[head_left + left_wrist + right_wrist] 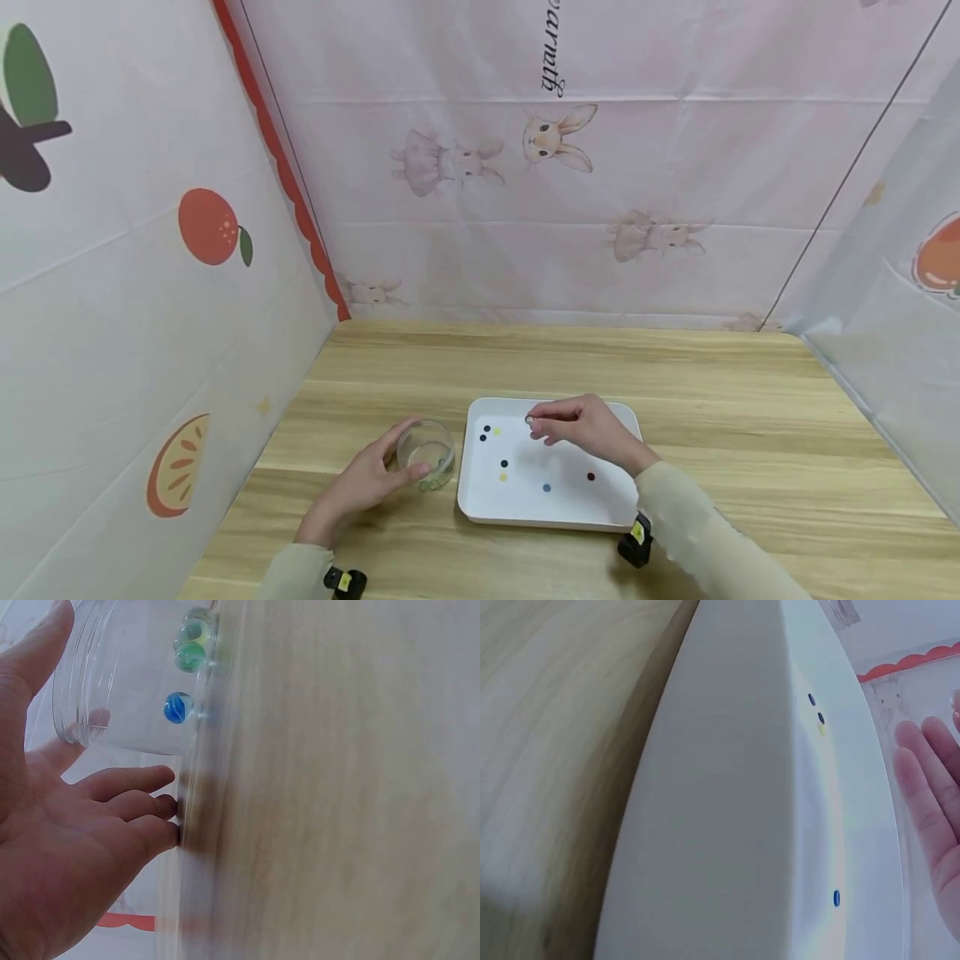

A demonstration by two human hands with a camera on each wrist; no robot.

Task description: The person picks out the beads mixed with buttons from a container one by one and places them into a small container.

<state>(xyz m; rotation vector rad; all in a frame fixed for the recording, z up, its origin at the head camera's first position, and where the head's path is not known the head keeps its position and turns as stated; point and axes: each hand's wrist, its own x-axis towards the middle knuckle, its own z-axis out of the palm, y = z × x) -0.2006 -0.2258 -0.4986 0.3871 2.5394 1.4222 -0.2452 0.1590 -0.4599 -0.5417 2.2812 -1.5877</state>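
My left hand (367, 475) holds a clear plastic jar (426, 446), thumb on one side and forefinger on the other; the other fingers are off it. Its mouth has screw threads and no lid. In the left wrist view, a blue-swirled marble (178, 708) and several greenish ones, among them a green marble (190, 657), lie at the jar's bottom. Above the white tray (555, 513), my right hand (588, 429) pinches a small glassy marble (529, 420) between thumb and forefinger. The fingertips are mostly cut off in the right wrist view.
Small flat discs lie spread in the tray: several black, such as a black disc (504, 463), yellow ones (503, 477), a blue disc (547, 488) and a dark red disc (591, 477). Printed cloth walls (480, 250) enclose the wooden table (750, 433).
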